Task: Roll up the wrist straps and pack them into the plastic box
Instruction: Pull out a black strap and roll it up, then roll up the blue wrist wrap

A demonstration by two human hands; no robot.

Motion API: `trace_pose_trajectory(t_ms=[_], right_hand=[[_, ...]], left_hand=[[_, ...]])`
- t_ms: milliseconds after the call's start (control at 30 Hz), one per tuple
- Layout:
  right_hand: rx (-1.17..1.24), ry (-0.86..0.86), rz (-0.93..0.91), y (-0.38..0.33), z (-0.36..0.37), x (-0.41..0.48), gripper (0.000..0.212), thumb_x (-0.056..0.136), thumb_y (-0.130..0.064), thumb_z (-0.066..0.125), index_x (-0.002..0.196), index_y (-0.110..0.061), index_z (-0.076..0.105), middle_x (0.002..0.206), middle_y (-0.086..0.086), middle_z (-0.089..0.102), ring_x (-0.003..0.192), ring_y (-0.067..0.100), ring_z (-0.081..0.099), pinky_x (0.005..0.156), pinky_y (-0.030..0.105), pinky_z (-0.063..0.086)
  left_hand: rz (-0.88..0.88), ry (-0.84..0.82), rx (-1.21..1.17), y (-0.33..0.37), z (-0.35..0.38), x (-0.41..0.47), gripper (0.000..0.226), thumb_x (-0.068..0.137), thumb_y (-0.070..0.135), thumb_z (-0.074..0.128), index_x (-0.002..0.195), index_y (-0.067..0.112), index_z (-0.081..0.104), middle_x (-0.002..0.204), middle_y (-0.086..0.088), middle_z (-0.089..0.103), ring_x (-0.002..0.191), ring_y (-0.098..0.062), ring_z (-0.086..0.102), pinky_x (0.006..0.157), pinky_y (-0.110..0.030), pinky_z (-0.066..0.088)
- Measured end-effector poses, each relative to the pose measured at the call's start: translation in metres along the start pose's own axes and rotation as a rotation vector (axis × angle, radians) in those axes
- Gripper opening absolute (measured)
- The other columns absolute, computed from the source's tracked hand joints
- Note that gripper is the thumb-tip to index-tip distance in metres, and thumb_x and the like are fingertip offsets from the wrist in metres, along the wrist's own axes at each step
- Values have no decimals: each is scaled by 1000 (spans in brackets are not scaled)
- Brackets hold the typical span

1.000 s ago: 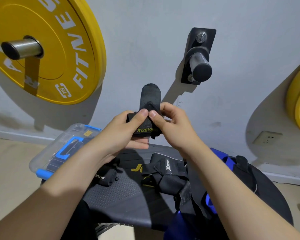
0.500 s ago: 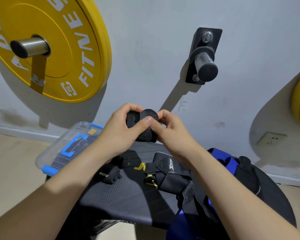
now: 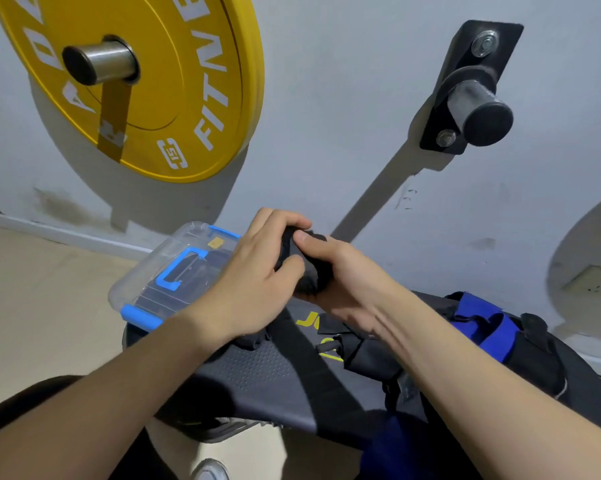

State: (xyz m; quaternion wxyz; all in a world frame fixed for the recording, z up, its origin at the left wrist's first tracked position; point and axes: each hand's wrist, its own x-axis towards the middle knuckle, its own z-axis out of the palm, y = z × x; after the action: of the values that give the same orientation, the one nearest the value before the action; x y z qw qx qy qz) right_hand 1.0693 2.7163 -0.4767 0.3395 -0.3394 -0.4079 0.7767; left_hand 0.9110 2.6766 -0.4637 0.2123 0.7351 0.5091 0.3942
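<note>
A black wrist strap, rolled into a tight bundle, sits between both hands above the bench. My left hand grips it from the left, fingers curled over its top. My right hand holds it from the right with the thumb pressed on the roll. A clear plastic box with blue latches and handle, lid on, lies just left of my left hand. More black straps lie loose on the bench under my right forearm. Part of the roll is hidden by my fingers.
A dark padded bench carries the box and straps. A blue and black bag lies at the right. On the wall hang a yellow weight plate and an empty black peg. Beige floor lies to the left.
The strap's free end, sticking up a second ago, has been rolled in. Both hands with the roll have come lower, toward the bench and the box.
</note>
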Motion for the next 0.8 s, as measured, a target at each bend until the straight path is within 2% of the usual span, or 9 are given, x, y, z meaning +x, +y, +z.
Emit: trace_pose_trajectory(t_ms=[67,167,267,333,400,467,500,633,800], right_hand=[[-99,-83,64,-6,-10,3,34,105,-12,61,135,4,60,122,25,65,111,35,65,109,54,51],[-396,-154,188,-14,-21,6,39,94,-18,74,125,4,65,104,20,70,86,27,73,77,36,65],[-604,-219,311,-3,-23,16,44,94,-26,77,121,8,67,102,17,71,92,26,71,82,36,62],[-845,-221,321,6,-22,28,41,99,-29,76,118,7,68,93,12,70,85,24,66,81,37,57],[-1193,-216,314,16,-20,42,40,101,-42,73,111,-3,70,82,6,72,73,21,65,76,38,59],[-1462,-231,317,32,-13,54,45,102,-53,66,112,-9,70,96,9,77,84,25,69,85,43,59],[-1539,-242,322,44,-8,59,49,102,-57,62,113,-10,70,103,9,75,93,28,69,88,42,57],[-1647,-195,249,100,20,71,53,101,-62,61,118,-11,63,116,15,70,111,39,64,83,39,46],[-1777,-48,89,149,40,72,50,99,-41,70,131,-6,53,132,20,56,116,45,63,88,45,52]], left_hand=[[-2,-50,-8,-8,-4,-5,48,92,-3,59,135,19,56,129,7,54,125,1,52,100,-7,36],[-31,-203,33,-23,-8,-13,50,94,9,61,139,28,48,133,12,45,131,3,44,102,-10,36],[-69,-379,70,-41,-15,-16,55,97,20,62,146,33,40,140,13,39,135,9,38,101,-9,38],[-114,-532,175,-55,-22,-17,70,98,30,69,158,31,30,146,14,34,128,19,39,98,-3,35],[-203,-639,363,-69,-27,-16,83,98,37,72,164,27,22,151,7,27,134,7,38,110,-14,35],[-294,-660,562,-80,-32,-14,66,101,31,68,158,28,34,143,0,29,138,-21,37,115,-38,40],[-329,-665,639,-85,-34,-14,54,102,28,65,151,30,41,136,0,31,133,-25,38,113,-43,41],[-417,-737,744,-101,-46,-13,26,108,31,56,134,29,53,121,2,35,120,-24,40,103,-39,40],[-469,-782,654,-115,-54,-15,33,109,37,56,140,30,51,112,5,36,108,-20,45,91,-33,36]])
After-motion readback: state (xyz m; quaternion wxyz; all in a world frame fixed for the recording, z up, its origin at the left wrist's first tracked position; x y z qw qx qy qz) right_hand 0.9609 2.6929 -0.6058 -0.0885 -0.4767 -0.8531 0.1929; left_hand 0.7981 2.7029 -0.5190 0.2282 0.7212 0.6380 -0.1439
